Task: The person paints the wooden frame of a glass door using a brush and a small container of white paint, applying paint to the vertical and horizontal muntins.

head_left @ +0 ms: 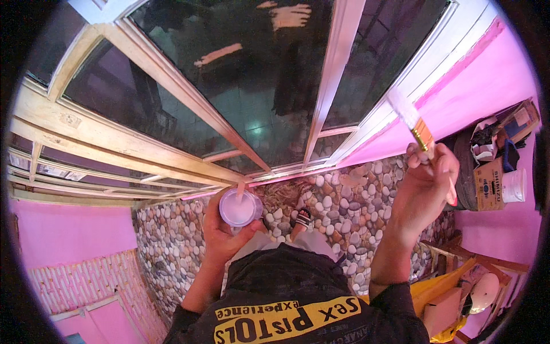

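Note:
My left hand point(216, 232) is wrapped round a small translucent cup point(238, 208) of pale, whitish paint, held in front of my body. A paintbrush point(423, 135) with a metal ferrule is gripped in the fingers of my right hand point(433, 175), out to the right. Its white-coated bristles point up and left, and their tip lies against the white window frame point(375, 126) beside the pink wall point(458, 97). Most of the brush handle is hidden by my fingers.
Dark glass panes point(229, 86) with pale wooden bars stand ahead. On the right are a cardboard box point(488, 186), a white tub point(514, 185) and a wooden rack point(495, 261) with a yellow cloth. The floor point(366, 209) has a pebble pattern.

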The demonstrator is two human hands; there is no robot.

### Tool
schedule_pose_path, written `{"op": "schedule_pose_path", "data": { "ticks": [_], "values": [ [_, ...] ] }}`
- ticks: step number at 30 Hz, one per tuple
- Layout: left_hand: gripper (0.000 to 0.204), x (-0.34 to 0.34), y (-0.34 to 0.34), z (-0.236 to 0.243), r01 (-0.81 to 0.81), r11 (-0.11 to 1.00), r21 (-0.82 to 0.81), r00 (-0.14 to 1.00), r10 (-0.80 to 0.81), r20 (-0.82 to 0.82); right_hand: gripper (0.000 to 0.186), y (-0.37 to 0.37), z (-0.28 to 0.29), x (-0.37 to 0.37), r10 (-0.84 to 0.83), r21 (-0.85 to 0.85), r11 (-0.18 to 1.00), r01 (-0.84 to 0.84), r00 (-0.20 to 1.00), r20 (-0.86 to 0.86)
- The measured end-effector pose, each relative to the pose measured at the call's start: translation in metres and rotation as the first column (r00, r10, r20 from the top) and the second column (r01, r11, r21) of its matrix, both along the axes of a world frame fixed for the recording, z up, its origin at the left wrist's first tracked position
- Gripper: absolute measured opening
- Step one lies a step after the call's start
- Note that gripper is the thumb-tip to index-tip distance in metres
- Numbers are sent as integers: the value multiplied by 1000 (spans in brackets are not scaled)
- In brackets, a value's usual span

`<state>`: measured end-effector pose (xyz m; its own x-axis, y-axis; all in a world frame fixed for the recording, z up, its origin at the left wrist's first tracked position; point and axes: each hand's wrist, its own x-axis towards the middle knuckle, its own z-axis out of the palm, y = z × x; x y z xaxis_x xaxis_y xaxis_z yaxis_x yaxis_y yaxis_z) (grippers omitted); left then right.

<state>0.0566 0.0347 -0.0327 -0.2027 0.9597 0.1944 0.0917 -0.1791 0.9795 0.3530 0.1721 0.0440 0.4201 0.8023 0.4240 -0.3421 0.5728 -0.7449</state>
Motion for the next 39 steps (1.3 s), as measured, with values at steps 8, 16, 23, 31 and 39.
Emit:
{"op": "schedule_pose_path", "data": {
  "ticks": [8, 16, 23, 31, 39],
  "values": [
    [80, -4, -33, -13, -65, 997, -42, 997, 66, 28, 19, -36, -38, 14, 101, -152, 983, -107, 994, -50],
    [81, -26, -71, -13, -131, 991, 18, 991, 131, -15, 19, -86, -29, 1, 144, -180, 971, -155, 987, -76],
    [78, -47, -119, -23, -206, 979, 11, 977, 205, 63, 19, -124, -13, -36, 300, -201, 931, -304, 953, -51],
    [77, -64, -155, -31, -263, 962, 70, 964, 259, 69, 16, -160, -13, -48, 354, -214, 909, -358, 933, -56],
    [77, -72, -173, -32, -253, 967, 21, 965, 251, 81, 17, -187, -13, -74, 400, -265, 853, -449, 889, -222]
  ]
}}
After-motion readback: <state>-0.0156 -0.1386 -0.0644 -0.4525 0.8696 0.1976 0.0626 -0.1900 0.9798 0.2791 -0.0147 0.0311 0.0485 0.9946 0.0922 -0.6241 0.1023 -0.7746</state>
